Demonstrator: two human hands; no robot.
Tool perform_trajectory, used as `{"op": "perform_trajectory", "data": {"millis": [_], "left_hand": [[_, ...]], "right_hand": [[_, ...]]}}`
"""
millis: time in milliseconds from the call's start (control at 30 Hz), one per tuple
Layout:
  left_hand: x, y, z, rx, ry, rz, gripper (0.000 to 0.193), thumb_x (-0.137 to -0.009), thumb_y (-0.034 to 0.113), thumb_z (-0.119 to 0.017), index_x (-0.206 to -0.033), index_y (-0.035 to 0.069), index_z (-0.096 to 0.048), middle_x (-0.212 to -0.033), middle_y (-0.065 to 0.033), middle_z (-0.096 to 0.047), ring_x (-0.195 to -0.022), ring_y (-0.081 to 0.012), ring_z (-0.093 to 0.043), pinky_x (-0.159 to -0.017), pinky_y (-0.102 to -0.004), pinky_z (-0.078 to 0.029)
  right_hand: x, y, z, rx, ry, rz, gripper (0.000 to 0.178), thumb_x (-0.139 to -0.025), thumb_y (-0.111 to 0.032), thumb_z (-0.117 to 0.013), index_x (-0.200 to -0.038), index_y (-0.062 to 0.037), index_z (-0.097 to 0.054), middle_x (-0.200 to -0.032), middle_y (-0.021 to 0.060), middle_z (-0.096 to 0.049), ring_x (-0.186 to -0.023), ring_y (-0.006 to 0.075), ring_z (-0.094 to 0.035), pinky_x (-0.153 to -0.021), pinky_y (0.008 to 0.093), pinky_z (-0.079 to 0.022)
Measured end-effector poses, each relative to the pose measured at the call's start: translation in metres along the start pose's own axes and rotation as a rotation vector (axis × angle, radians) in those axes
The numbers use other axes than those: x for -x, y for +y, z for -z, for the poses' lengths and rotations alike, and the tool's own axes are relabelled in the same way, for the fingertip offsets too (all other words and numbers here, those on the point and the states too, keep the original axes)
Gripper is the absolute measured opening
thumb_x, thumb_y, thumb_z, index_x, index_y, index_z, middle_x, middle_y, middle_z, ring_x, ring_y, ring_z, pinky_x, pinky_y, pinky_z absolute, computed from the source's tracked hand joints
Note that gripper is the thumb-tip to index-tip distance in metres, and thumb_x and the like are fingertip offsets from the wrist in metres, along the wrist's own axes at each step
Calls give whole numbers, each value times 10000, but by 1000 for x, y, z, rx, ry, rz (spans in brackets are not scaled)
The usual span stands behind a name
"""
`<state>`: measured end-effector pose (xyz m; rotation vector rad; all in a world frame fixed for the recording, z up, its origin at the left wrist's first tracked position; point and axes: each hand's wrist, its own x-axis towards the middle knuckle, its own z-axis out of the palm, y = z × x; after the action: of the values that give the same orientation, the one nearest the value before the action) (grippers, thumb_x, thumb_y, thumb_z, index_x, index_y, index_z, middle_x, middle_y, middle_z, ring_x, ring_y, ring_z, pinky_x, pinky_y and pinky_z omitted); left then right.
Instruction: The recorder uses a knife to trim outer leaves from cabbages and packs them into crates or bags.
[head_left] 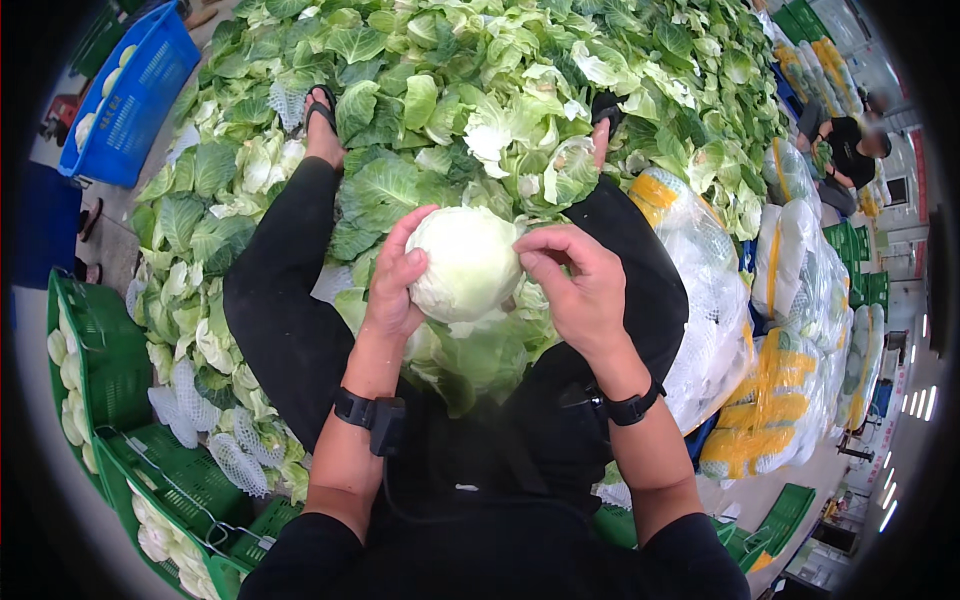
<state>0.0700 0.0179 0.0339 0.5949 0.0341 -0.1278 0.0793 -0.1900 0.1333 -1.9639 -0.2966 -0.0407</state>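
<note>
A pale, peeled cabbage (466,264) is held up in front of me, between my knees. My left hand (397,272) wraps round its left side, thumb toward me. At the cabbage's right edge, my right hand (577,280) has thumb and forefinger pinched together, touching or very close to the surface. Whether a bit of leaf sits in that pinch I cannot make out. Just below the cabbage, a blurred green leaf (465,365) hangs or falls over my lap. Loose outer cabbage leaves (385,190) lie heaped around my legs and feet.
Green crates (105,345) with cabbages stand at my left, near white foam nets (238,462). A blue crate (135,95) is at the far left. Plastic-wrapped bundles (765,400) are stacked on my right. Another person (850,150) is at the far right.
</note>
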Motion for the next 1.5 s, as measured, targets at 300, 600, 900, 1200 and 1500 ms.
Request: {"op": "perform_trajectory", "data": {"millis": [300, 600, 900, 1200, 1500], "left_hand": [[-3, 2, 2, -72, 18, -53, 724, -823, 266, -769, -1418, 6, -449, -1297, -173, -594, -1191, -285, -614, -1041, -417, -506], [-5, -16, 10, -61, 117, 52, 567, -928, 265, -693, -1372, 42, -419, -1314, -157, -572, -1169, -254, -616, -1019, -417, -518], [-10, -15, 7, 51, 185, 3, 603, -936, 265, -697, -1405, 13, -415, -1334, -154, -568, -1215, -259, -596, -1031, -428, -506], [-3, -14, 1, -189, 288, -46, 575, -939, 309, -681, -1373, 17, -443, -1271, -138, -584, -1169, -236, -609, -1002, -408, -524], [-10, -18, 4, -123, 299, 63, 635, -971, 464, -598, -1405, 18, -475, -1316, -162, -617, -1139, -282, -660, -943, -419, -559]], "right_hand": [[13, -21, 46, -365, -559, -401, 282, -911, -26, -697, -1192, -43, -681, -1005, 14, -700, -891, 127, -644, -826, 272, -512], [20, -24, -7, 30, -394, -144, 338, -820, -203, -785, -1118, -69, -701, -965, 99, -702, -863, 242, -660, -788, 363, -522], [32, -8, -34, 302, -95, 127, 733, -715, -200, -865, -1330, -19, -509, -1229, 185, -567, -1112, 355, -581, -886, 421, -515], [11, 20, -52, 364, -23, 65, 542, -661, -211, -912, -1016, -59, -531, -901, 88, -536, -804, 269, -565, -715, 382, -495], [20, 44, -49, 471, -235, 450, 344, -702, -198, -871, -746, -85, -550, -760, 76, -528, -762, 315, -561, -672, 432, -462]]}}
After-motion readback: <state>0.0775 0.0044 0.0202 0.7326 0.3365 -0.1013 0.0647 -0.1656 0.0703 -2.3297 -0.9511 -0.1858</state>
